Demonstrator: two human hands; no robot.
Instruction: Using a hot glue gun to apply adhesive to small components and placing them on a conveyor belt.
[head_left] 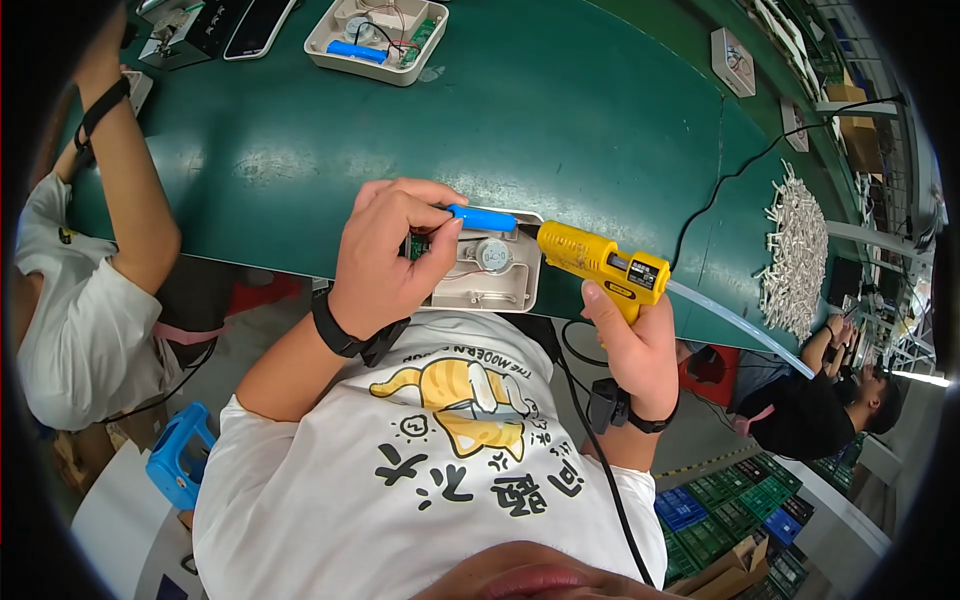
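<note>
Probably stiff, slick and fairly heavy, the cell (487,219) lies at the far side of the case (537,292), left end pinched in the left grip (395,250), best held by its sides, while the right grip (640,345) wraps the glue gun (590,254).

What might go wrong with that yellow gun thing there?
The yellow glue gun in the right hand has its dark tip close to one end of the blue cylinder. If it is hot, a slip might mark the cylinder or burn the left hand, whose fingers pinch the other end. Also, the black cord running across the table near the gun could perhaps snag and jerk it.
</note>
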